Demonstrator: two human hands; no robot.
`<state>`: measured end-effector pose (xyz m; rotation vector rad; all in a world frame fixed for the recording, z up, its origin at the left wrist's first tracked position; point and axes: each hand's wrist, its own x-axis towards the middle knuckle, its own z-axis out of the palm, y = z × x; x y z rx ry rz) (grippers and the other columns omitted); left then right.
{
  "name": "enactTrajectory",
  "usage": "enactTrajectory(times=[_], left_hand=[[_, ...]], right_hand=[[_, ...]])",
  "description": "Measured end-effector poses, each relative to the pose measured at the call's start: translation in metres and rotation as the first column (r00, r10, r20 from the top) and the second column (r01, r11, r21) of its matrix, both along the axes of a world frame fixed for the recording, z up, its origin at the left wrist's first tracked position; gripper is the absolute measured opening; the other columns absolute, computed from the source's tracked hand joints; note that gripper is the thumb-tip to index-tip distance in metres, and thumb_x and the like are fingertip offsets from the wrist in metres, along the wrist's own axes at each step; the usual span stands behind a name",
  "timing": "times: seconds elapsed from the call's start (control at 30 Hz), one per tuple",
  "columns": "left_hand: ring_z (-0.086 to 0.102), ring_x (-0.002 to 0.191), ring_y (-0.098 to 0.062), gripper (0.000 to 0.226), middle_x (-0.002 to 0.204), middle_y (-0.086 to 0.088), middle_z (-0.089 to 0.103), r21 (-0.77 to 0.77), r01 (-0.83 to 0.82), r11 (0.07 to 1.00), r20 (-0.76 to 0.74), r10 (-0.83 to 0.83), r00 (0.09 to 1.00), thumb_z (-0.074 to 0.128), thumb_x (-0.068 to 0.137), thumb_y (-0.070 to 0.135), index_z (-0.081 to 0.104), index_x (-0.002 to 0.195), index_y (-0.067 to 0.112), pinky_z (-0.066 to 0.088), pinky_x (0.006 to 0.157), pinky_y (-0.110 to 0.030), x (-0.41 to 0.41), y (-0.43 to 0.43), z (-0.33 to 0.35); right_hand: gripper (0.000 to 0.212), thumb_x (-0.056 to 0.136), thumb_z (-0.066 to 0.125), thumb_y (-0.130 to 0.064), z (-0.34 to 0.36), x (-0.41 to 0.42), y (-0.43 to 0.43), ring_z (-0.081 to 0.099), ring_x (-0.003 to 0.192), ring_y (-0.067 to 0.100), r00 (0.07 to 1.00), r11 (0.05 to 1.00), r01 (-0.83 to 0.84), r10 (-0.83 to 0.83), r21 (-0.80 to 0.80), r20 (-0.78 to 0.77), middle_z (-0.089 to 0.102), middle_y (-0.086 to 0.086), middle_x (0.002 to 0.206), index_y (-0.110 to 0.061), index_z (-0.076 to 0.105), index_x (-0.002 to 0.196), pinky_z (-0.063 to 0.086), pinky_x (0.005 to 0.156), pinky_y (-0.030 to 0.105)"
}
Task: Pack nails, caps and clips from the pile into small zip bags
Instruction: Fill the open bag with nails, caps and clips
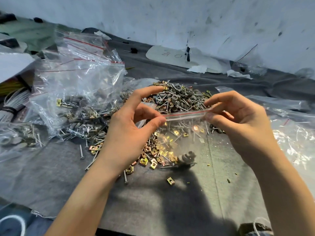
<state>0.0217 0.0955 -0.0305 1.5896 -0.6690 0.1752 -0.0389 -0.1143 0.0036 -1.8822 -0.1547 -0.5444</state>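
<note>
A small clear zip bag with a red line along its top hangs between my hands above the grey cloth. My left hand pinches the left end of its zip strip with thumb and finger. My right hand pinches the right end the same way. Grey caps, nails and brass clips lie at the bag's bottom. Behind it sits the pile of nails, grey caps and clips, and loose brass clips spread in front under the bag.
Several filled zip bags are heaped at the left, with more clear bags at the right. The grey cloth covers the work surface. A white wall stands behind, with paper scraps at its foot.
</note>
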Motion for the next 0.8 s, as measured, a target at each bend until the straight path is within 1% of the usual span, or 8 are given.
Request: enactTrajectory(times=[0.2, 0.33, 0.4, 0.43, 0.5, 0.63, 0.73, 0.8], left_hand=[[0.067, 0.079, -0.006, 0.069, 0.081, 0.004, 0.069, -0.048, 0.015, 0.999, 0.02, -0.014, 1.0, 0.075, 0.08, 0.006, 0.05, 0.125, 0.052, 0.049, 0.079, -0.018, 0.001, 0.001, -0.001], [0.069, 0.09, -0.01, 0.048, 0.088, 0.005, 0.072, -0.103, 0.021, 0.994, -0.021, -0.024, 1.0, 0.072, 0.082, 0.022, 0.055, 0.12, 0.046, 0.053, 0.087, -0.023, -0.002, -0.002, 0.0], [0.069, 0.09, -0.01, 0.025, 0.091, 0.006, 0.073, -0.094, 0.032, 0.995, -0.08, -0.04, 0.996, 0.07, 0.084, 0.033, 0.064, 0.108, 0.037, 0.053, 0.083, -0.021, -0.002, -0.003, 0.001], [0.07, 0.087, -0.013, 0.017, 0.091, 0.006, 0.074, -0.062, 0.029, 0.998, -0.096, -0.035, 0.995, 0.067, 0.082, 0.039, 0.069, 0.099, 0.034, 0.054, 0.079, -0.023, -0.003, -0.003, 0.002], [0.068, 0.085, -0.022, 0.023, 0.087, 0.003, 0.074, -0.005, 0.005, 1.0, -0.111, -0.006, 0.994, 0.062, 0.075, 0.05, 0.072, 0.081, 0.03, 0.053, 0.079, -0.035, -0.004, -0.004, 0.002], [0.068, 0.083, -0.015, 0.019, 0.084, 0.003, 0.073, 0.03, 0.019, 0.999, -0.056, -0.017, 0.998, 0.064, 0.077, 0.044, 0.071, 0.079, 0.026, 0.054, 0.082, -0.041, -0.005, -0.004, 0.004], [0.066, 0.084, -0.016, 0.014, 0.084, 0.001, 0.071, 0.067, 0.014, 0.998, 0.124, -0.022, 0.992, 0.068, 0.086, 0.032, 0.072, 0.083, 0.019, 0.052, 0.078, -0.043, -0.007, -0.007, 0.002], [0.065, 0.083, -0.016, 0.014, 0.085, -0.001, 0.069, 0.07, 0.021, 0.997, 0.215, -0.035, 0.976, 0.068, 0.087, 0.028, 0.072, 0.085, 0.014, 0.052, 0.075, -0.042, -0.009, -0.01, 0.003]], right_hand=[[0.01, 0.078, 0.073, -0.026, -0.001, -0.001, 0.003, 0.06, 0.067, 0.002, 0.989, 0.996, -0.085, 0.079, -0.037, -0.125, 0.071, -0.005, 0.077, -0.028, 0.074, 0.088, 0.046, 0.061, 0.011], [0.002, 0.078, 0.071, -0.025, -0.001, 0.0, 0.005, 0.053, 0.061, -0.002, 0.991, 0.995, -0.084, 0.078, -0.047, -0.109, 0.065, -0.011, 0.067, -0.025, 0.072, 0.08, 0.039, 0.056, 0.009], [0.001, 0.079, 0.072, -0.022, -0.001, -0.001, 0.005, 0.052, 0.059, -0.002, 0.992, 0.996, -0.081, 0.077, -0.035, -0.1, 0.064, -0.01, 0.066, -0.022, 0.071, 0.079, 0.039, 0.055, 0.008], [0.002, 0.078, 0.072, -0.023, 0.0, -0.002, 0.006, 0.052, 0.059, -0.001, 0.992, 0.997, -0.074, 0.07, -0.027, -0.103, 0.064, -0.01, 0.066, -0.021, 0.072, 0.079, 0.039, 0.054, 0.009], [0.008, 0.072, 0.071, -0.028, 0.001, -0.003, 0.008, 0.051, 0.059, 0.003, 0.992, 0.999, -0.05, 0.048, -0.018, -0.12, 0.064, -0.008, 0.065, -0.022, 0.072, 0.078, 0.038, 0.054, 0.011], [0.012, 0.068, 0.072, -0.034, 0.006, -0.006, 0.015, 0.057, 0.064, 0.001, 0.995, 0.985, -0.004, -0.014, -0.17, -0.102, 0.066, -0.013, 0.067, -0.025, 0.072, 0.075, 0.04, 0.06, 0.01], [0.013, 0.073, 0.072, -0.04, 0.01, -0.01, 0.028, 0.056, 0.081, 0.012, 0.995, 0.871, 0.085, -0.052, -0.483, 0.081, 0.064, -0.018, 0.075, -0.028, 0.07, 0.08, 0.045, 0.073, 0.03], [0.011, 0.075, 0.072, -0.039, 0.011, -0.012, 0.035, 0.055, 0.086, 0.017, 0.986, 0.817, 0.117, -0.03, -0.565, 0.162, 0.064, -0.017, 0.078, -0.031, 0.068, 0.081, 0.045, 0.078, 0.048]])
